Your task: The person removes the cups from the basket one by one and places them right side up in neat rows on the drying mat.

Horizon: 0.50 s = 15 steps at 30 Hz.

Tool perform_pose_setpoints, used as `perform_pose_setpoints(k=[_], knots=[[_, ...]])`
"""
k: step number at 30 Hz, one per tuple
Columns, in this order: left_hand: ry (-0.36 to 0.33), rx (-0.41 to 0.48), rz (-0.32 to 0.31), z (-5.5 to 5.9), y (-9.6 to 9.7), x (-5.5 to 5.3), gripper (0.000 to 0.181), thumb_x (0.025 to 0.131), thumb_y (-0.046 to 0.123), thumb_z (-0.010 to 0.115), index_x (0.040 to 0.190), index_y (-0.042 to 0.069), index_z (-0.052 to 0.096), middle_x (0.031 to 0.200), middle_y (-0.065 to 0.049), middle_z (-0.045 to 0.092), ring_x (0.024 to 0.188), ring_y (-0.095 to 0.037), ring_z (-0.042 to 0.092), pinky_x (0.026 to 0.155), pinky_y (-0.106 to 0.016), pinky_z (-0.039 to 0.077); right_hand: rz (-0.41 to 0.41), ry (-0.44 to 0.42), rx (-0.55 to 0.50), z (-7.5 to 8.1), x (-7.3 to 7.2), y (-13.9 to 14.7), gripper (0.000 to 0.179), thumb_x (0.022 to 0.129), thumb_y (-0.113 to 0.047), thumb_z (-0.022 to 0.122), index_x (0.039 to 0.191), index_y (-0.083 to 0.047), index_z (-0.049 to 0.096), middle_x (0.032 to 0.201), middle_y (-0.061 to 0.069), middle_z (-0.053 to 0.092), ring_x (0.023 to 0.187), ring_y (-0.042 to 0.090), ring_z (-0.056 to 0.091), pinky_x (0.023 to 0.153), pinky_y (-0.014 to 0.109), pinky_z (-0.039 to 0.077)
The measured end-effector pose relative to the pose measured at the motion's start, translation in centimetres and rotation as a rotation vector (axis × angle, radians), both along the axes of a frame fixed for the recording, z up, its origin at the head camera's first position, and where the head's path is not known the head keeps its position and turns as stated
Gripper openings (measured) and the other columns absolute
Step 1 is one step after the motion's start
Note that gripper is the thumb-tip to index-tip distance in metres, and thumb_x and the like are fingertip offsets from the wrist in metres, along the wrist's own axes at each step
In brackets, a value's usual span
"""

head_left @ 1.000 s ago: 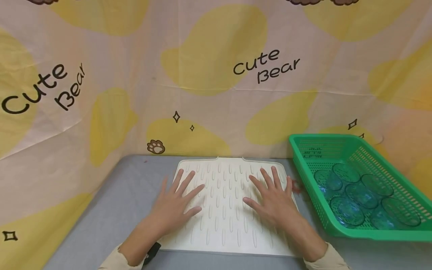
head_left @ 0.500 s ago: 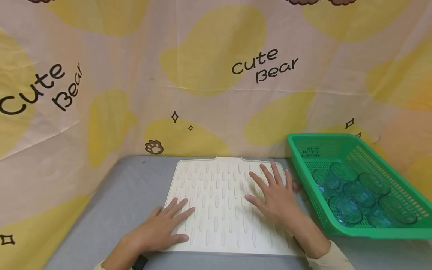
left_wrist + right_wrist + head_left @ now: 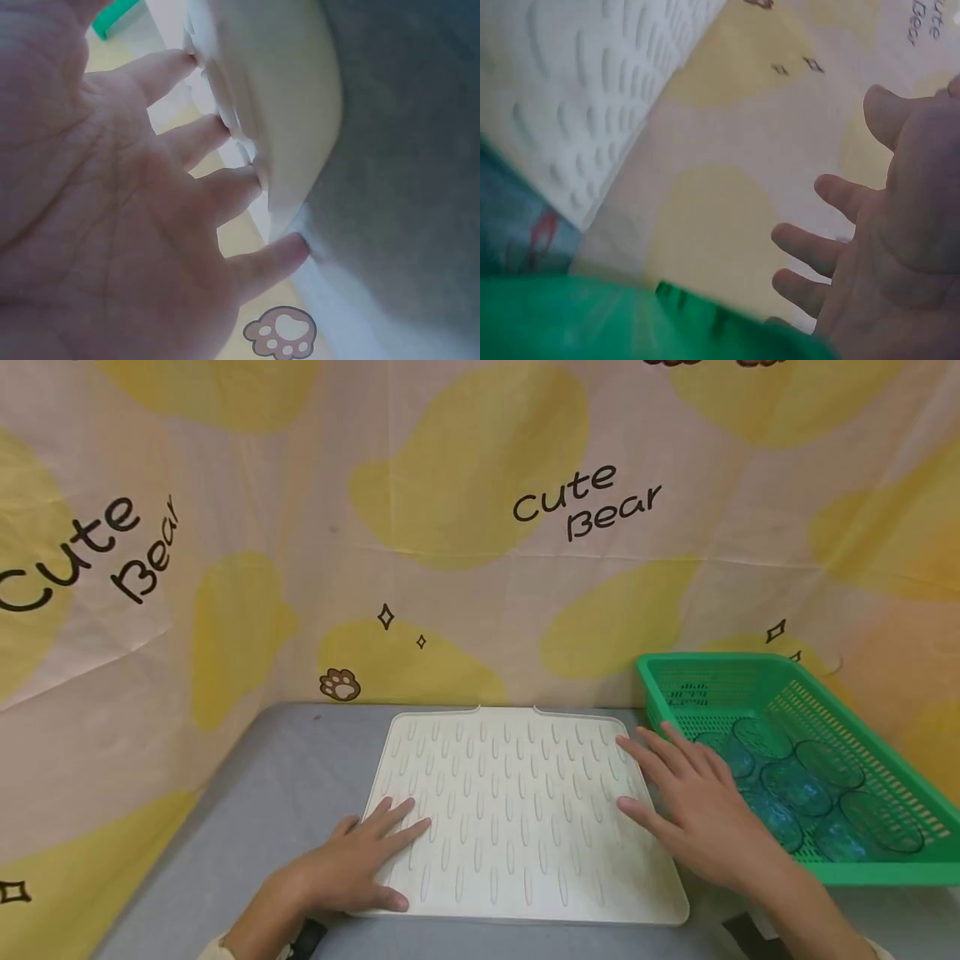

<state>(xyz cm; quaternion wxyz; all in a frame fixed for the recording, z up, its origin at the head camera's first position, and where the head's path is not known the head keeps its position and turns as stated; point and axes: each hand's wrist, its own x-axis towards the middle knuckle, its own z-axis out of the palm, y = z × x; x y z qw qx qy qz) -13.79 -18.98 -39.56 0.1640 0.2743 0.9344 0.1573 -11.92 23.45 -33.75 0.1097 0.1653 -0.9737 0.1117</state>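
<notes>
A white mat (image 3: 510, 827) with rows of raised oval ribs lies flat on the table. My left hand (image 3: 352, 864) rests on its left front part with fingers spread; in the left wrist view its fingertips (image 3: 244, 180) touch the mat's edge (image 3: 300, 105). My right hand (image 3: 705, 810) is raised over the gap between the mat and the green basket (image 3: 757, 665), fingers apart and holding nothing. In the right wrist view the right hand (image 3: 907, 225) hangs in the air, with the basket's rim (image 3: 570, 322) below it. Several clear blue glass bowls (image 3: 797, 787) lie in the basket.
The grey tablecloth (image 3: 262, 810) spreads left of the mat. A fabric backdrop (image 3: 450, 527) printed with yellow patches and "Cute Bear" stands close behind the table. The tall-sided basket occupies the right side.
My left hand has moved back toward the mat's near left edge and stopped there. The right hand has lifted off over the mat's right side and shifted right toward the basket.
</notes>
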Motion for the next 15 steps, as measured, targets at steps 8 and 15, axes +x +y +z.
perform_pose_setpoints(k=[8, 15], knots=[[0.007, 0.005, 0.018, -0.4, 0.0, -0.1, 0.095, 0.076, 0.059, 0.074, 0.156, 0.03, 0.033, 0.168, -0.007, 0.018, 0.154, -0.041, 0.012, 0.111, -0.071, 0.017, 0.002, -0.044, -0.114, 0.0, 0.6, 8.2, 0.069, 0.094, -0.037, 0.067, 0.154, -0.029, 0.034, 0.152, 0.018, 0.044, 0.147, 0.046, 0.024, 0.091, 0.075, 0.023], [-0.004, 0.002, 0.024, -0.3, 0.1, -0.3, 0.095, 0.076, 0.057, 0.075, 0.156, 0.03, 0.032, 0.168, -0.006, 0.016, 0.155, -0.04, 0.011, 0.111, -0.071, 0.016, -0.076, -0.04, 0.09, -0.7, 0.3, 13.0, 0.073, 0.082, -0.041, 0.078, 0.141, -0.009, 0.05, 0.138, 0.026, 0.051, 0.119, 0.05, 0.048, 0.076, 0.069, 0.041]])
